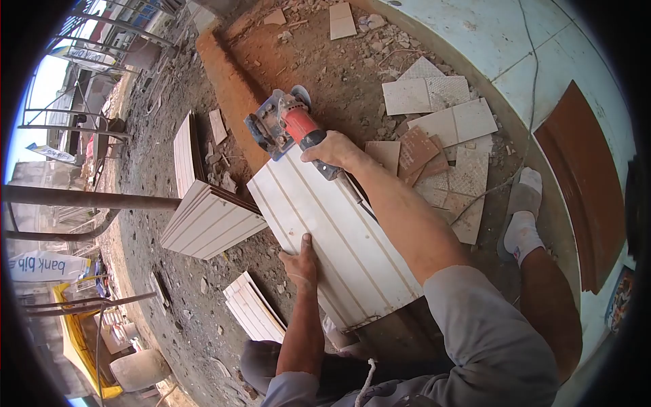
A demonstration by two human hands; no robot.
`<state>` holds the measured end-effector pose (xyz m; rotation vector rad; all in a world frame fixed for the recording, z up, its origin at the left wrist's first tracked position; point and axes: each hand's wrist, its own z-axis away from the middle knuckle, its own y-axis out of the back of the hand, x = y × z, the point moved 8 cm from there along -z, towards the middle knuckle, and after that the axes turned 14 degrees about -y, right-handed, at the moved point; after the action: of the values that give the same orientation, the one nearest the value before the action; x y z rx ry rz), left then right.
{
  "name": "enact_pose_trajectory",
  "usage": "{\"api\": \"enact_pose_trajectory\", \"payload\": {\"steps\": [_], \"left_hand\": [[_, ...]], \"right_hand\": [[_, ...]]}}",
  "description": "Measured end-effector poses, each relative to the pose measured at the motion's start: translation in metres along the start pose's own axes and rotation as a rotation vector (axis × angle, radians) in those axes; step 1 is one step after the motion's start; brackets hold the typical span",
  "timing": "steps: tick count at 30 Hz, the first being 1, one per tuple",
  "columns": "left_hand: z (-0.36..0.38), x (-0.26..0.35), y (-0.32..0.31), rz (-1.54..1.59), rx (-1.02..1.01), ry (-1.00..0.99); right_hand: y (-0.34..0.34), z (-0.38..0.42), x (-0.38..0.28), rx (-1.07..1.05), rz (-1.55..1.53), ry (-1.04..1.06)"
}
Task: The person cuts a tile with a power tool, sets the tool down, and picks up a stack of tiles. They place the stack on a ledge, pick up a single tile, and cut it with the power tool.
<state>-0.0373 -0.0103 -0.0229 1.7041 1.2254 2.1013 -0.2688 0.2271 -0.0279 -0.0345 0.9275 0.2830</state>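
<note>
My right hand (pixel 333 150) is wrapped round the dark grip of a red handheld tile cutter (pixel 298 121). The cutter's base plate rests at the far end of a white tile (pixel 339 234) with tan stripes. From the near left edge, my left hand (pixel 302 266) grips this tile, thumb on top and the other fingers partly hidden at the edge. A cable (pixel 359 193) runs back from the cutter beneath my right forearm. Whether the blade is turning cannot be made out.
Stacked striped tiles (pixel 213 220) stand to the left, with more tiles (pixel 254 308) below them. Broken tiles (pixel 441 125) lie on the dirt at right. A brown panel (pixel 586 190) lies on the pale tiled floor (pixel 505 34). A metal pole (pixel 88 197) juts in from the left.
</note>
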Motion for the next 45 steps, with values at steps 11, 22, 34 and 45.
{"api": "enact_pose_trajectory", "payload": {"steps": [11,22,34,45], "left_hand": [[0.003,0.007,-0.006,-0.178,-0.012,-0.103],[0.002,0.001,-0.012,-0.157,0.057,0.001],[-0.001,-0.010,-0.016,-0.076,0.053,0.055],[-0.007,-0.019,-0.015,-0.029,-0.037,0.112]], "right_hand": [[0.003,0.032,-0.003,0.006,0.051,-0.141],[0.002,0.031,0.003,-0.002,-0.071,-0.164],[0.005,0.033,0.003,-0.019,-0.082,-0.135],[0.004,0.037,0.008,-0.023,-0.099,-0.148]]}}
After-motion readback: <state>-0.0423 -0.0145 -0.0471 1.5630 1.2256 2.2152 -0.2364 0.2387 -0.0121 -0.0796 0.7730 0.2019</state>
